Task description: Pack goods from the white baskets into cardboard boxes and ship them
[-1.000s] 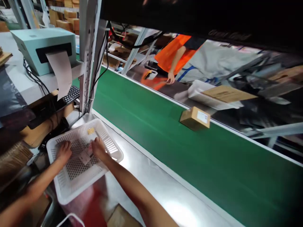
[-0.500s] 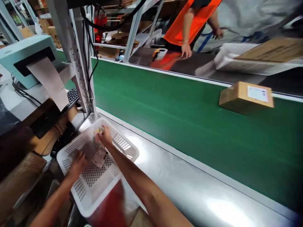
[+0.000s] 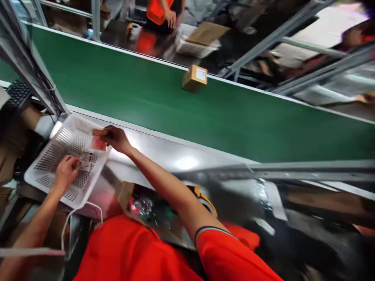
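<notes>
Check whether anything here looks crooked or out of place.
The white perforated plastic basket sits askew, angled to the steel counter and overhanging its near edge. The small brown cardboard box on the green conveyor belt sits slightly skewed.

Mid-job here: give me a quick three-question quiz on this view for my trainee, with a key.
1. True or false: the right hand holds a small item over the rim of the white basket.
2. Where is the labelled box? A) in the basket B) on the green belt C) on the steel ledge
3. Fill in: the left hand rests on a packet inside the ____.

Key: 1 true; 2 B; 3 basket.
</notes>
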### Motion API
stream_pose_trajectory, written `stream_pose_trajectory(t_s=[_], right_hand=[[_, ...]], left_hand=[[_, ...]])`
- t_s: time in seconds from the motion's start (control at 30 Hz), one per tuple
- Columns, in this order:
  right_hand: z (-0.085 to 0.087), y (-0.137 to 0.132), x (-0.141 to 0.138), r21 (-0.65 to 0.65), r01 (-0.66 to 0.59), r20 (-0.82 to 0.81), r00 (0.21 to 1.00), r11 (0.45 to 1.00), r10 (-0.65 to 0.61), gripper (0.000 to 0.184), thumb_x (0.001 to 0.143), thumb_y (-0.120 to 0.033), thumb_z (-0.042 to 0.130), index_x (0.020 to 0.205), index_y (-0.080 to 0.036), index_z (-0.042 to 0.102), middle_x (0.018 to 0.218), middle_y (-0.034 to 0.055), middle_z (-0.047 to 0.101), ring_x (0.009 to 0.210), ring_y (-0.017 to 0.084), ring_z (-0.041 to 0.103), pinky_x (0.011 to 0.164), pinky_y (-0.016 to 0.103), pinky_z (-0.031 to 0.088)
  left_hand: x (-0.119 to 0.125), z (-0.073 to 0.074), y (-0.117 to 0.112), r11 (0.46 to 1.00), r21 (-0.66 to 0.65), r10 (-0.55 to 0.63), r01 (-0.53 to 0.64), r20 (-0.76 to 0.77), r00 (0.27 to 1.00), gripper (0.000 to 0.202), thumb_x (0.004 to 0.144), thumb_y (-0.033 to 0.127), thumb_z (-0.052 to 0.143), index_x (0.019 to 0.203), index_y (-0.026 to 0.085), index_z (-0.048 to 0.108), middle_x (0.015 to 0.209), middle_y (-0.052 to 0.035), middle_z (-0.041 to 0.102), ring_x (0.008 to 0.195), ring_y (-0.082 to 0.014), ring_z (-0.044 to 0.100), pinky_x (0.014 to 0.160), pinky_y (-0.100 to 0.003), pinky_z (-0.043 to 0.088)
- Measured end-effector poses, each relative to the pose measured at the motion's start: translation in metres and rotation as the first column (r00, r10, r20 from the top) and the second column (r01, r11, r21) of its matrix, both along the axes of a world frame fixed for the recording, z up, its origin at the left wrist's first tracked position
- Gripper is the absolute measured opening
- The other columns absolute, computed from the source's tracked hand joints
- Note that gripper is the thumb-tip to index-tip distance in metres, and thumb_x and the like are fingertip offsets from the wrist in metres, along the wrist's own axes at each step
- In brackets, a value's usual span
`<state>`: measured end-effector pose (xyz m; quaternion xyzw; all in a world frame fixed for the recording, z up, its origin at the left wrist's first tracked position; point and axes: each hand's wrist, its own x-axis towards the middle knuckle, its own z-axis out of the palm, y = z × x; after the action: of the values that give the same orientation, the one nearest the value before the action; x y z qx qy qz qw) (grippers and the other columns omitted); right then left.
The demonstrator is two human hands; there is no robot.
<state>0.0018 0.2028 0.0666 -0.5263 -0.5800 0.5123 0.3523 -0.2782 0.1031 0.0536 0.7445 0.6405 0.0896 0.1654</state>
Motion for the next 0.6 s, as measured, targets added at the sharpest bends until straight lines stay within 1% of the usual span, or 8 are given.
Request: stream_pose_trajectory(t_s=[0.07,0.13,0.2,0.27,0.33,0.4,0.5,0.6], right_hand=[[0.022,-0.057,0.078,0.065,0.17,-0.066,0.984,0.983,-0.165,0.03,0.086,-0.035,0.08,0.108,-0.017,0.07,0.089,-0.002,0.074,0.074,0.014,0.067,0.068,0.025,0.056],[0.042,-0.132,0.143,0.091,0.336,-0.044,0.942,0.938,-0.333,0.032,0.084,-0.045,0.082,0.1,-0.019,0.072,0.081,-0.001,0.073,0.069,0.016,0.065,0.064,0.028,0.057],[0.052,-0.206,0.185,0.063,0.383,0.036,0.922,0.922,-0.385,0.031,0.09,-0.051,0.076,0.097,-0.021,0.074,0.076,0.0007,0.073,0.066,0.018,0.065,0.064,0.031,0.057],[0.05,-0.265,0.203,0.072,0.341,0.127,0.929,0.937,-0.347,0.031,0.096,-0.052,0.069,0.098,-0.022,0.076,0.081,0.0036,0.075,0.07,0.02,0.067,0.066,0.033,0.058],[0.04,-0.301,0.201,0.099,0.223,0.253,0.937,0.97,-0.241,0.033,0.102,-0.048,0.061,0.097,-0.021,0.078,0.085,0.0057,0.076,0.075,0.02,0.068,0.072,0.033,0.058],[0.028,-0.314,0.185,0.105,0.076,0.397,0.911,0.992,-0.112,0.033,0.106,-0.041,0.053,0.101,-0.02,0.079,0.092,0.0079,0.078,0.084,0.021,0.071,0.08,0.033,0.057],[0.011,-0.304,0.148,0.037,-0.097,0.585,0.809,0.995,0.057,0.029,0.108,-0.03,0.052,0.116,-0.017,0.077,0.112,0.0124,0.081,0.102,0.024,0.074,0.091,0.034,0.057],[-0.002,-0.277,0.102,-0.032,-0.152,0.676,0.725,0.988,0.134,0.027,0.106,-0.025,0.058,0.123,-0.011,0.073,0.123,0.0175,0.079,0.104,0.027,0.076,0.09,0.036,0.058]], left_hand=[[0.046,0.017,-0.018,0.997,0.012,-0.073,0.072,0.281,0.957,0.027,0.103,0.03,0.054,0.112,0.015,0.075,0.11,-0.0073,0.074,0.1,-0.0196,0.067,0.094,-0.034,0.058],[0.103,0.033,-0.045,0.958,-0.041,-0.24,0.285,0.436,0.867,0.031,0.103,0.034,0.057,0.123,0.018,0.074,0.111,-0.0052,0.075,0.099,-0.0189,0.069,0.091,-0.031,0.058],[0.157,0.042,-0.071,0.85,-0.124,-0.416,0.511,0.437,0.797,0.042,0.101,0.034,0.062,0.141,0.021,0.067,0.117,-0.0059,0.077,0.104,-0.0205,0.071,0.096,-0.032,0.059],[0.195,0.042,-0.088,0.745,-0.191,-0.572,0.64,0.312,0.759,0.051,0.099,0.033,0.067,0.149,0.022,0.062,0.132,-0.0099,0.075,0.117,-0.0252,0.07,0.104,-0.036,0.058],[0.209,0.036,-0.097,0.711,-0.2,-0.66,0.675,0.143,0.737,0.048,0.099,0.032,0.069,0.145,0.021,0.066,0.146,-0.0142,0.069,0.13,-0.031,0.066,0.109,-0.042,0.055],[0.202,0.026,-0.103,0.774,-0.125,-0.624,0.621,0.018,0.782,0.042,0.101,0.033,0.065,0.141,0.019,0.068,0.155,-0.0177,0.062,0.138,-0.0353,0.06,0.114,-0.048,0.052],[0.178,0.004,-0.112,0.914,-0.019,-0.405,0.405,-0.001,0.914,0.049,0.106,0.033,0.053,0.151,0.014,0.06,0.155,-0.0215,0.061,0.141,-0.0366,0.059,0.118,-0.054,0.049],[0.161,-0.019,-0.123,0.925,-0.148,-0.342,0.351,0.083,0.936,0.053,0.109,0.028,0.038,0.158,0.015,0.053,0.144,-0.0173,0.072,0.138,-0.0313,0.065,0.115,-0.049,0.054]])
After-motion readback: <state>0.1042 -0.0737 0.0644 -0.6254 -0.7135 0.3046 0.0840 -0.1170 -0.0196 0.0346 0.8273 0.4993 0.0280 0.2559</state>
